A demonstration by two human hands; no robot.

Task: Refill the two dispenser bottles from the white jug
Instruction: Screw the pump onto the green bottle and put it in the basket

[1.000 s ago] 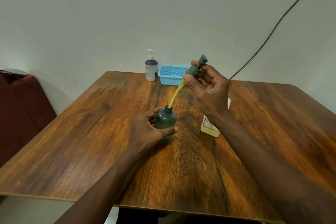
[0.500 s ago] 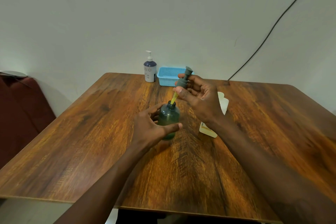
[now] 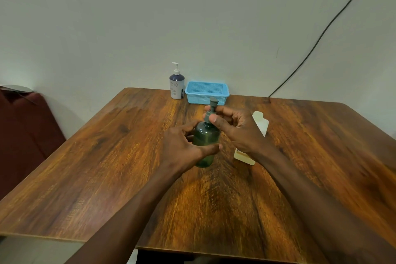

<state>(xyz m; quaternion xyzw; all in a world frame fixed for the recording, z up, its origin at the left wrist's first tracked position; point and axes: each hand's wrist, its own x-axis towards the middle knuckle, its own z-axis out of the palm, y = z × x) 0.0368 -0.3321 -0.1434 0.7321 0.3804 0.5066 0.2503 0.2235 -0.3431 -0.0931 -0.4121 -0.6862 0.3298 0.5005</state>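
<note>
Down goes our pump [image 3: 212, 111], tube now inside the green bottle [image 3: 205, 143]: right hand [image 3: 237, 133] pinches its collar, left hand [image 3: 184, 148] grips the bottle mid-table. Next, we screw it tight.

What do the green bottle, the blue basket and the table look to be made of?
Green bottle: likely plastic, translucent and smooth, since light passes through it. Blue basket: apparently moulded plastic, its walls a grid of small holes. Table: wood or wood-look laminate, with glossy grain and sheen.
</note>
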